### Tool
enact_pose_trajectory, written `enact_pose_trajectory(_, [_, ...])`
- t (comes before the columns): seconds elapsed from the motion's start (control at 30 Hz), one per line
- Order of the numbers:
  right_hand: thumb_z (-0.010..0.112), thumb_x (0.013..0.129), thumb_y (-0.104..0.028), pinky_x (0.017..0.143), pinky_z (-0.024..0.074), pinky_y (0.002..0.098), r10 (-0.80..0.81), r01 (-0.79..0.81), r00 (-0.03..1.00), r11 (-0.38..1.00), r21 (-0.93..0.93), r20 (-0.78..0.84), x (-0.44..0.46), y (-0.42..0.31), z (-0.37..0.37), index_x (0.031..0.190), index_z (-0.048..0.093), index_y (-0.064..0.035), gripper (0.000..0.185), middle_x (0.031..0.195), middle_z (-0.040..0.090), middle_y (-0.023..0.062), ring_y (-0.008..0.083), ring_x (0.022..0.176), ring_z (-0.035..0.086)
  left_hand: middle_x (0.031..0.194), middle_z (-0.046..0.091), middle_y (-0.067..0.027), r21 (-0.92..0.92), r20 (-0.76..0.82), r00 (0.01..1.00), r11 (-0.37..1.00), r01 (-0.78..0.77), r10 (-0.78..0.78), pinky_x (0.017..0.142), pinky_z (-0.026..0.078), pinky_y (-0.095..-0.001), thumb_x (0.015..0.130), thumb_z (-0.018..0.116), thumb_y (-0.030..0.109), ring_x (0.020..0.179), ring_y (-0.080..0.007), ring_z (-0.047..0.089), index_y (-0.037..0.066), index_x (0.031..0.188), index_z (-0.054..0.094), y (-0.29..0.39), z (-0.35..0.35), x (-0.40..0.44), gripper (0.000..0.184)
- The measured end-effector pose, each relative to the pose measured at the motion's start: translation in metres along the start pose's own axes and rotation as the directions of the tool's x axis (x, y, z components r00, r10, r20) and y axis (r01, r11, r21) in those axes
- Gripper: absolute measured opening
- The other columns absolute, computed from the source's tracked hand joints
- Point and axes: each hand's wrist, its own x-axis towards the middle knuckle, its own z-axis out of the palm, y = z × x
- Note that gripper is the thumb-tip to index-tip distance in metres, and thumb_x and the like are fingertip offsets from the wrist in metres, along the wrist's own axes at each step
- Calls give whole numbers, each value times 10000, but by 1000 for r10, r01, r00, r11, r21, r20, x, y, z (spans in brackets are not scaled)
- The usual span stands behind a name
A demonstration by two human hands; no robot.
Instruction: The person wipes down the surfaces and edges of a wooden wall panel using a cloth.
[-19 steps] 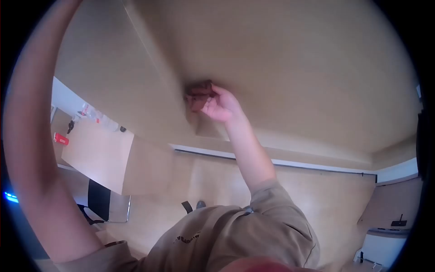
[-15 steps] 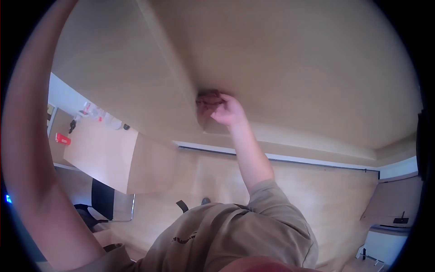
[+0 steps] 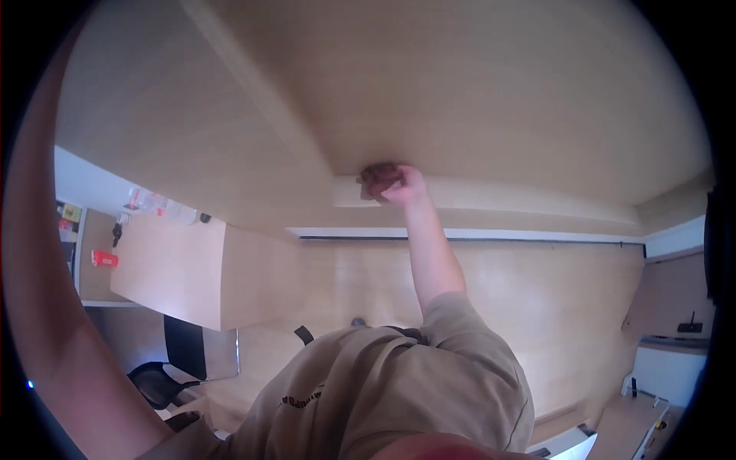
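My right hand (image 3: 408, 186) is closed around a dark brown cloth (image 3: 376, 181). It presses the cloth against a pale wood-coloured panel (image 3: 491, 100), near its front edge and close to where a second, upright panel (image 3: 176, 130) meets it. Part of the cloth is bunched under the fingers, and some fingers are hidden by it. My left arm (image 3: 46, 307) is raised along the left side of the view, and its hand lies beyond the edge of the picture.
A wooden desk (image 3: 169, 268) stands at left with a red cup (image 3: 105, 259) and several clear plastic items (image 3: 161, 205) on it. Below it is a black chair (image 3: 184, 349). A pale ledge (image 3: 537, 218) runs beneath the panel. White furniture (image 3: 667, 372) stands at lower right.
My right hand and the cloth have moved a little right, out of the corner between the panels. My left arm has shifted toward the left edge, and the view has tilted slightly.
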Motion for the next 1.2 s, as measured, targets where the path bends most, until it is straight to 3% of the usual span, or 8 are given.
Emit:
enact_pose_trajectory(0.23, [343, 951, -202, 852, 433, 562, -259, 255, 938, 966, -45, -231, -125, -107, 15, 1094, 508, -7, 293, 1097, 561, 238, 432, 1002, 522, 945, 569, 12, -469, 316, 909, 788, 398, -272, 675, 440, -275, 1037, 451, 365, 816, -78, 520, 59, 1123, 597, -93, 6, -12, 350])
enact_pose_trajectory(0.6, [363, 926, -136, 761, 510, 520, -626, 607, 764, 780, -156, -157, -157, -197, -65, 1023, 498, -7, 211, 951, 520, 187, 350, 871, 531, 993, 584, -15, -107, 271, 892, 910, 400, -361, 706, 461, -304, 1013, 474, 355, 858, -122, 545, 58, 1163, 571, -37, -11, -8, 347])
enact_pose_trajectory(0.73, [425, 919, -88, 786, 513, 485, -350, 353, 935, 913, -204, 55, -120, -128, -40, 1174, 464, 106, 322, 1072, 533, 254, 393, 959, 555, 1010, 590, -25, 8, 205, 909, 930, 368, -361, 718, 469, -314, 1004, 482, 352, 874, -138, 554, 58, 1178, 561, 2, -8, -1, 350])
enact_pose_trajectory(0.83, [486, 842, -41, 613, 500, 529, 78, -36, 978, 976, -214, 192, -50, -72, -25, 767, 548, 31, 121, 807, 563, 201, 437, 830, 570, 1023, 594, -32, 69, 171, 923, 939, 337, -344, 726, 475, -322, 998, 489, 349, 885, -150, 561, 57, 1188, 554, 23, -11, 3, 354])
enact_pose_trajectory(0.93, [515, 795, 4, 623, 509, 548, -67, 108, 984, 961, -253, 166, -1, 3, -4, 879, 553, 77, 118, 814, 588, 228, 448, 714, 586, 1036, 598, -40, 122, 164, 927, 939, 320, -338, 735, 480, -330, 991, 495, 346, 897, -162, 568, 57, 1199, 547, 46, -15, 9, 360])
enact_pose_trajectory(1.0, [492, 796, -6, 610, 539, 554, -121, 164, 977, 954, -251, 178, 19, 34, 3, 866, 569, 42, 115, 818, 612, 212, 421, 708, 609, 1044, 601, -45, 204, 194, 939, 948, 246, -286, 740, 484, -335, 987, 499, 344, 905, -170, 572, 57, 1207, 542, 56, -17, 11, 364])
enact_pose_trajectory(1.03, [463, 820, -51, 601, 551, 556, -159, 169, 986, 945, -281, 59, 29, 40, 3, 862, 578, 37, 151, 831, 623, 218, 430, 692, 610, 1232, 622, -254, 434, 184, 979, 901, -1, -87, 1034, 365, -604, 941, 433, 525, 1079, -469, 607, -13, 1339, 519, 41, -18, 16, 675])
enact_pose_trajectory(1.2, [420, 949, -266, 632, 517, 597, -325, 331, 942, 942, 59, -83, 19, 5, -2, 985, 602, 2, 326, 930, 625, 229, 442, 805, 595, 1159, 628, -233, 428, -22, 932, 845, -319, 363, 1096, 361, -427, 940, 549, 229, 1359, -374, 412, -12, 906, 623, 5, -9, 14, 254])
